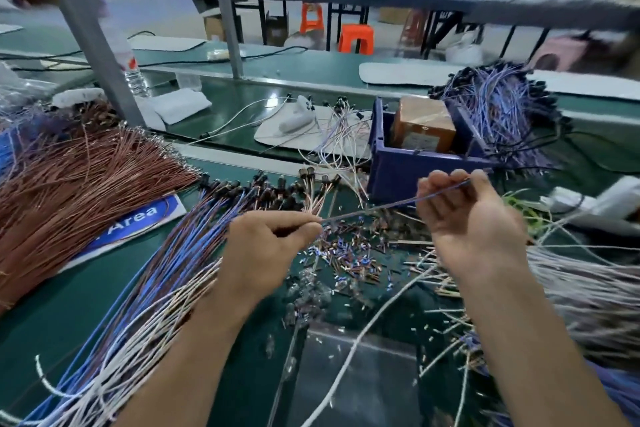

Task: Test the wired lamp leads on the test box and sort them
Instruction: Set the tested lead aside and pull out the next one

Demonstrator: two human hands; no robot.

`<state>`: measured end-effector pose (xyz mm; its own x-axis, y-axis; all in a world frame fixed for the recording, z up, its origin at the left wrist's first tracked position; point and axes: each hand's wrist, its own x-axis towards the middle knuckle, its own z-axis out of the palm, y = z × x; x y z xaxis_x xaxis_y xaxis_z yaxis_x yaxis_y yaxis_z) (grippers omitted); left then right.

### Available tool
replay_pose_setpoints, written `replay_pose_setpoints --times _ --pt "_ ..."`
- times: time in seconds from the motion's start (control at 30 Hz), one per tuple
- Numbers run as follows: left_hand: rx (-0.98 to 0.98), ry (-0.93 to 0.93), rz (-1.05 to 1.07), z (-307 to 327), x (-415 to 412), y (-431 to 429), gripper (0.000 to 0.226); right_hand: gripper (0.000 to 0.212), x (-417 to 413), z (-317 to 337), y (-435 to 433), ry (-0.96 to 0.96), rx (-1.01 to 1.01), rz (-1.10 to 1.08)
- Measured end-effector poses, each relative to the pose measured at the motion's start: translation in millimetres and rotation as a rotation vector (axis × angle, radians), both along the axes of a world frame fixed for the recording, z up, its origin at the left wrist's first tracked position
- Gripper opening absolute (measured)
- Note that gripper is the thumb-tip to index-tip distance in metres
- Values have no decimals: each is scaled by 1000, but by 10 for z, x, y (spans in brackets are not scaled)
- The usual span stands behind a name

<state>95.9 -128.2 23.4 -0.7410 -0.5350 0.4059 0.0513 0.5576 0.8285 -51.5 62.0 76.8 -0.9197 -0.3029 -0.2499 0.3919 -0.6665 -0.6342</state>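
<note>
The left grip pinches one end of a thin blue lead. The right grip curls its fingers round the other end, so the lead runs straight between them above the green bench. At 12 o'clock from the hands a blue bin holds a brown box. A fan of leads lies at 7 o'clock, a heap of leads at 1 o'clock, and cut scraps lie beneath.
</note>
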Motion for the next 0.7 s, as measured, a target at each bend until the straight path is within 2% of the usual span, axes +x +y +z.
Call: replay_pose_setpoints --times 0.07,0.13,0.27,0.37,0.47,0.5,0.53,0.6,0.7 --pt "-30 -55 -12 -7 -22 40 28 44 -101 -35 264 9 -3 0" --pt "-80 -137 27 16 -64 69 23 42 -161 -81 486 62 9 26" --pt "-208 -174 10 208 -170 218 14 44 -214 -130 730 232 202 149" --pt "-93 -190 -186 439 -305 358 16 45 -211 -96 794 311 339 274" --pt "-1 -353 -572 615 -516 569 7 41 -138 -78 789 375 410 433" --pt "15 -358 -640 630 -601 653 6 37 -103 -90 772 401 452 489" --pt "5 -337 -638 618 -685 728 6 36 -59 -97 750 425 508 540" --pt "-81 -256 -496 540 -827 838 7 38 11 -137 717 439 621 586" --pt "-136 -192 -336 408 -907 904 9 38 28 -214 693 419 692 538"
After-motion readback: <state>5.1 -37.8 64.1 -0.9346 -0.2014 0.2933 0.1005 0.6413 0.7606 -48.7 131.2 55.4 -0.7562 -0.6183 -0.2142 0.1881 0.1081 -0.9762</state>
